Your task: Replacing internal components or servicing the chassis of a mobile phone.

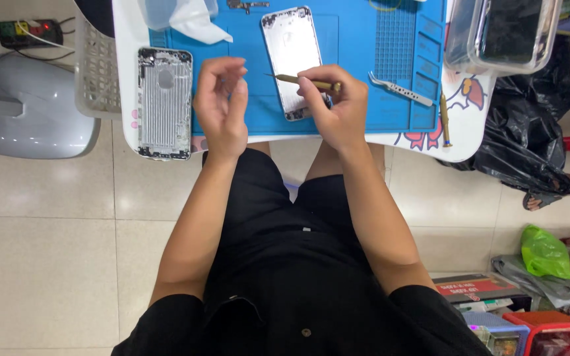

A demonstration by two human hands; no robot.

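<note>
— What are you gripping in your right hand (338, 105)?

— I'm pinching a slim brass-coloured screwdriver (305, 82) crosswise, tip pointing left, so it's hovering over the silver phone back cover (290, 56) lying on the blue work mat (357, 99).

— And the left hand (222, 109)?

— It's raised just above the mat's near edge, fingers loosely curled, thumb and fingertips close together. I can't tell whether it's pinching something tiny or nothing at all.

— Why is the other housing off to the side?

— The second phone shell (164, 102), inside facing up, is lying half off the mat on the white table (470, 125), probably parked out of my way. The tweezers (400, 89) are waiting just right of my hand, within easy reach.
</note>
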